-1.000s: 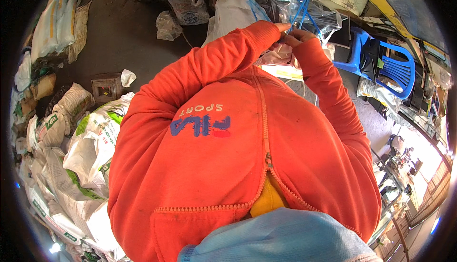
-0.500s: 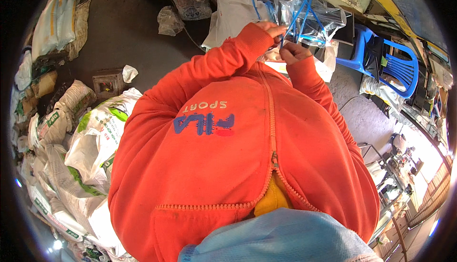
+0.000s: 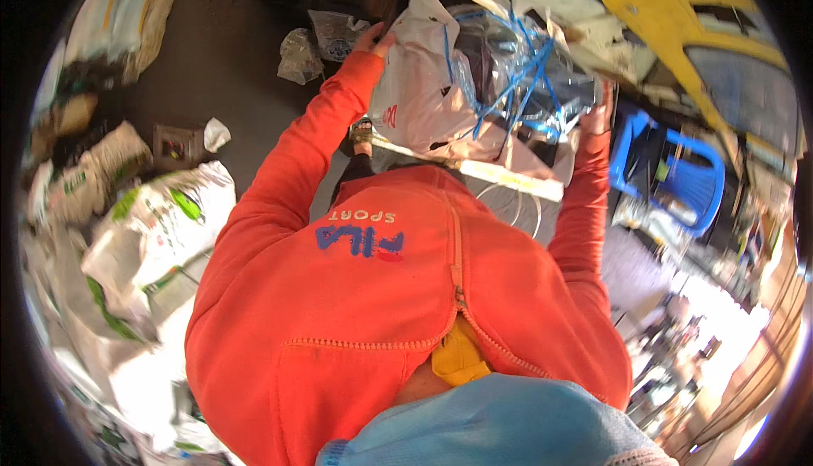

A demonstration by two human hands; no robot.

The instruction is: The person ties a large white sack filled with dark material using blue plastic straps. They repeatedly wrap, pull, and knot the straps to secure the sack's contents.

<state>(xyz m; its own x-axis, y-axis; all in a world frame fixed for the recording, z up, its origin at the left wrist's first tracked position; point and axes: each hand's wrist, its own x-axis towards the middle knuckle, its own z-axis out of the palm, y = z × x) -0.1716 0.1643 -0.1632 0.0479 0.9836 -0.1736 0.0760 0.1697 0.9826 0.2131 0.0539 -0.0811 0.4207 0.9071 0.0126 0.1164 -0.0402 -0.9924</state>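
Note:
A bulky bundle lies ahead of me: clear plastic (image 3: 542, 85) crisscrossed with blue string (image 3: 535, 61), over a white plastic sack (image 3: 415, 85). A pale, straight edge (image 3: 508, 178) runs along its near side. My left hand (image 3: 373, 41) grips the bundle's left side, thumb against the sack and the other fingers partly hidden. At the opposite side my right hand (image 3: 598, 112) is closed on the bundle's right edge, its fingertips mostly hidden and slightly blurred. Both arms are spread apart and stretched forward.
A blue plastic chair (image 3: 677, 170) stands right of the bundle, near a yellow frame (image 3: 660, 17). Crumpled clear bags (image 3: 301, 55) lie on the floor at left. Large white sacks (image 3: 161, 229) and a small box (image 3: 178, 144) sit farther left.
My hands were together at the blue string; they have let go and moved apart to the bundle's two sides. The bundle appears shifted and more fully in view.

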